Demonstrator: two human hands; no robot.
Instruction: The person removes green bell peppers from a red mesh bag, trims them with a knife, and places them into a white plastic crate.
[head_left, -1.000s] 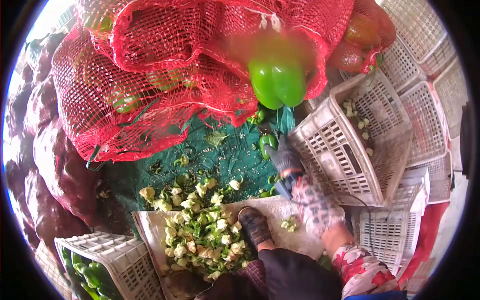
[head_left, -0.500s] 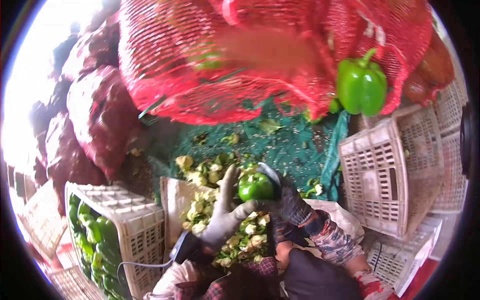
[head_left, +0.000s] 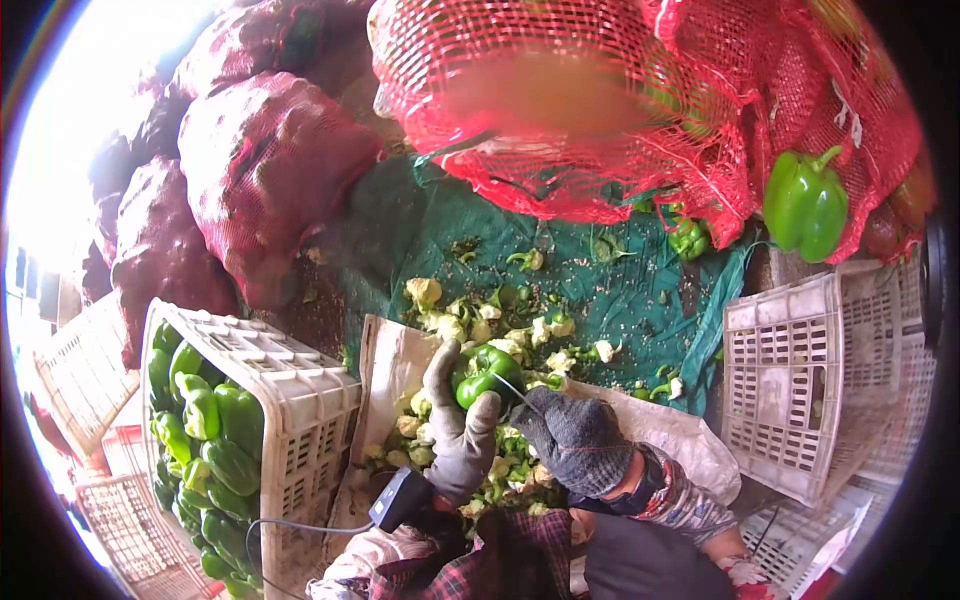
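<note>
A green bell pepper [head_left: 486, 376] rests in my left hand [head_left: 463, 425], whose gloved thumb and fingers wrap round it from the left and below. My right hand [head_left: 575, 435], in a dark grey knitted glove, is curled just right of the pepper and holds a thin blade [head_left: 513, 389] pointing up and left at the pepper. Most of the blade's handle is hidden inside the glove. Below and behind both hands lie pale cut pepper cores [head_left: 510, 463] on a white sack [head_left: 393, 362].
A crate [head_left: 312, 400] full of green peppers stands at left. Red mesh sacks [head_left: 600, 150] hang over the top, with a large pepper [head_left: 805, 205] at their right edge. Another crate [head_left: 780, 385] is at right. Full purple sacks [head_left: 262, 175] are stacked upper left, beside a green sheet [head_left: 560, 290].
The view has shifted, so the surroundings appear farther right. My right hand has drawn back from around the pepper, and the blade now shows. My left hand still holds the pepper.
</note>
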